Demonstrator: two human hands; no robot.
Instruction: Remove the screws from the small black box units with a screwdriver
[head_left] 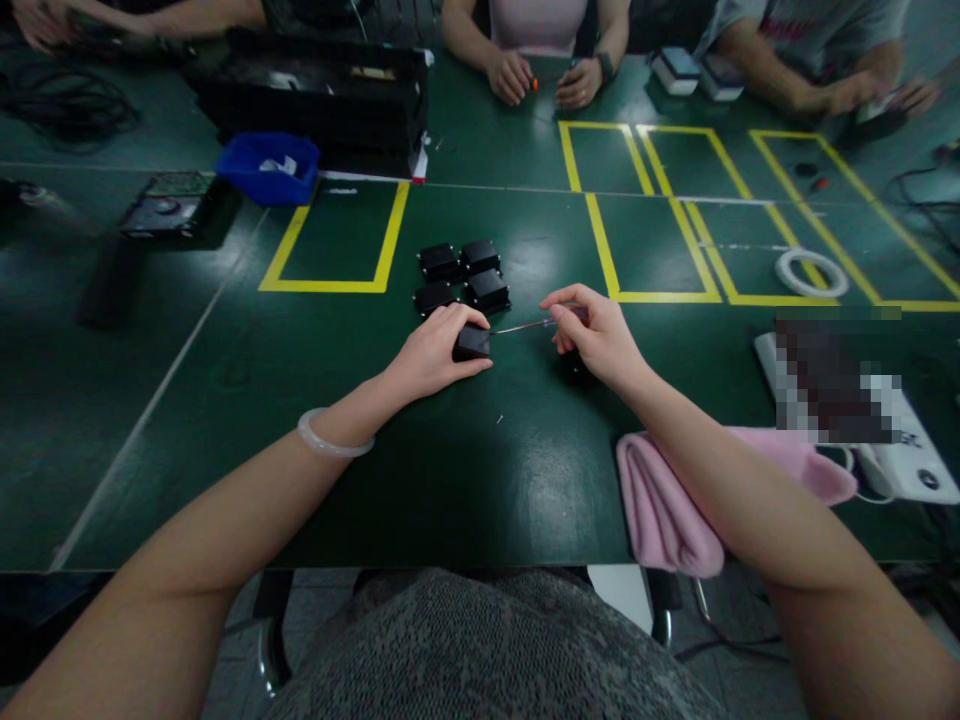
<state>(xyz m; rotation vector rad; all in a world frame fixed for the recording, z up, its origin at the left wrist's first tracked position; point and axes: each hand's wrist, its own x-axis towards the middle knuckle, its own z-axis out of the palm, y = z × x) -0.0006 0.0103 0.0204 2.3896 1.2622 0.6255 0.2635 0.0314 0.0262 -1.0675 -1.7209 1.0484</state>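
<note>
My left hand [439,352] is closed round a small black box [472,343] on the green table, thumb along its near side. In my right hand [589,330] is a screwdriver [525,326], held level by its handle, with its thin shaft pointing left and the tip at the box's right side. Whether the tip touches a screw is too small to tell. Several similar black boxes [487,288] sit together just beyond my left hand. A dark object [576,366] lies partly hidden under my right hand. One small screw [500,419] lies nearer to me.
A pink cloth [667,505] lies under my right forearm, beside a white case [919,455]. Farther off are a blue bin [270,168], a black rack [322,105], a white ring [811,273] and yellow tape outlines [322,286]. Other people's hands [510,78] work across the table [465,480].
</note>
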